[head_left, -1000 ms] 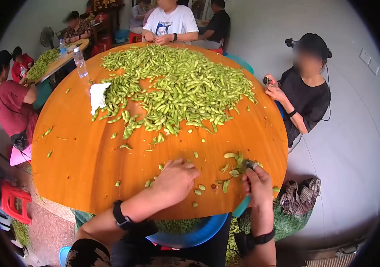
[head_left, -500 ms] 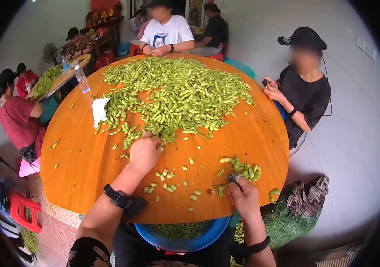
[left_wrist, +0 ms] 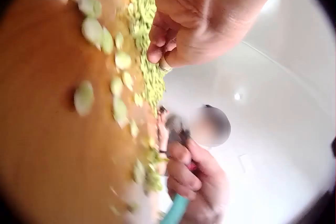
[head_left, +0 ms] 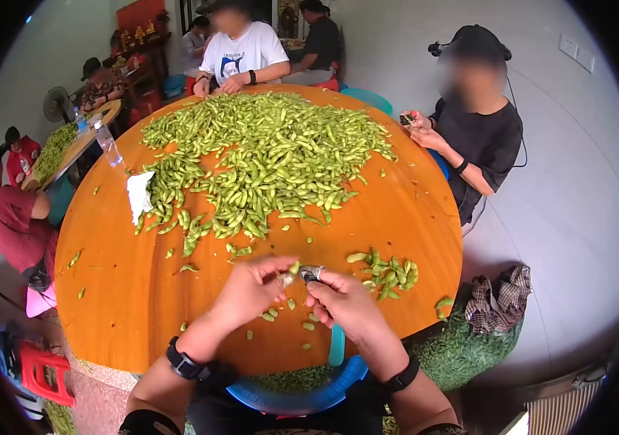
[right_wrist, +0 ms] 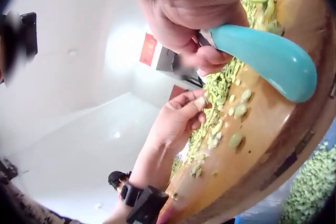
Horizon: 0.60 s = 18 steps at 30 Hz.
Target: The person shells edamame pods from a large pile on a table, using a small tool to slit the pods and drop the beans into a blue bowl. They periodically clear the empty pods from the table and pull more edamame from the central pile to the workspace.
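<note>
Over the near part of the round wooden table [head_left: 113,319], my left hand [head_left: 244,290] pinches a small green bean pod [head_left: 295,267] between thumb and finger. My right hand [head_left: 349,301] grips a tool with a smooth turquoise handle [right_wrist: 268,58] and a dark, metallic head [head_left: 311,273]; what kind of tool I cannot tell. Its head is right beside the pod, and the handle points down toward my body. Shelled green beans [right_wrist: 240,110] lie scattered on the wood below my hands. A small heap of pods [head_left: 389,275] sits to the right of them.
A large pile of green pods [head_left: 266,159] covers the table's far half, with a white tissue [head_left: 139,194] and a water bottle [head_left: 108,143] at its left. A blue basin [head_left: 316,400] of beans stands under the near edge. People sit across and at the right.
My left hand has come back from the edge of the pile with a pod. My right hand has moved left and up from beside the small heap, bringing the tool to it.
</note>
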Each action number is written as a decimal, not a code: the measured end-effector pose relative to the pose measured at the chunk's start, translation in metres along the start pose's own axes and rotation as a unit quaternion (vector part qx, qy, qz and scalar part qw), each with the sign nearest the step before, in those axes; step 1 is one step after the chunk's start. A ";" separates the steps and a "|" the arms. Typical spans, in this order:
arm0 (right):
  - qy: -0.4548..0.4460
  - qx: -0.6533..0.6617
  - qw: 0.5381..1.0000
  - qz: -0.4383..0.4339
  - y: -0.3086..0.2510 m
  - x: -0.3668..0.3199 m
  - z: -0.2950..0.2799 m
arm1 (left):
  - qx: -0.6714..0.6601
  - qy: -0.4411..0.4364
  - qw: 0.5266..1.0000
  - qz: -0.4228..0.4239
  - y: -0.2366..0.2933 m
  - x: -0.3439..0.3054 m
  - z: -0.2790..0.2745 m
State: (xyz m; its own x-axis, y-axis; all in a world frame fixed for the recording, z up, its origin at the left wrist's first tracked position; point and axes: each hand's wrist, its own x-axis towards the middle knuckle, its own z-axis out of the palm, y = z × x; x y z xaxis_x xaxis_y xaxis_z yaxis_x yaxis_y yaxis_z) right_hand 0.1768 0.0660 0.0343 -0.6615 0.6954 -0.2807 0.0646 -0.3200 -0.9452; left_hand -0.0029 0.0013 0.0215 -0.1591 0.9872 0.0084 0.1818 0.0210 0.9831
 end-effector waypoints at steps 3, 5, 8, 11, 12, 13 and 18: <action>-0.002 0.029 1.000 0.008 0.003 0.000 0.000 | 0.042 -0.012 0.999 0.032 0.002 -0.002 0.008; 0.001 0.041 0.999 0.016 0.003 -0.003 0.001 | 0.099 -0.007 0.993 0.057 0.004 -0.005 0.010; 0.012 0.015 1.000 0.025 0.004 -0.006 0.004 | 0.152 0.031 0.974 0.164 -0.004 -0.006 0.017; 0.018 0.023 1.000 0.009 0.005 -0.008 0.008 | 0.140 0.062 0.975 0.161 -0.011 -0.007 0.023; 0.025 0.019 0.999 0.008 0.005 -0.008 0.010 | 0.140 0.070 0.975 0.158 -0.013 -0.007 0.024; 0.031 0.015 0.999 0.007 0.005 -0.008 0.012 | 0.157 0.071 0.971 0.166 -0.016 -0.006 0.023; 0.044 -0.022 0.999 -0.016 0.009 -0.006 0.017 | 0.186 0.080 0.961 0.188 -0.020 -0.007 0.022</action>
State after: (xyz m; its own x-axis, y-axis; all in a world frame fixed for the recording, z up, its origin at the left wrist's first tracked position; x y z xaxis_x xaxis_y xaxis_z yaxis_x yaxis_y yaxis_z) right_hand 0.1683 0.0481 0.0306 -0.5950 0.7595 -0.2628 0.0791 -0.2701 -0.9596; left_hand 0.0164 -0.0028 -0.0020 -0.1554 0.8996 0.4082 0.5858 -0.2487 0.7713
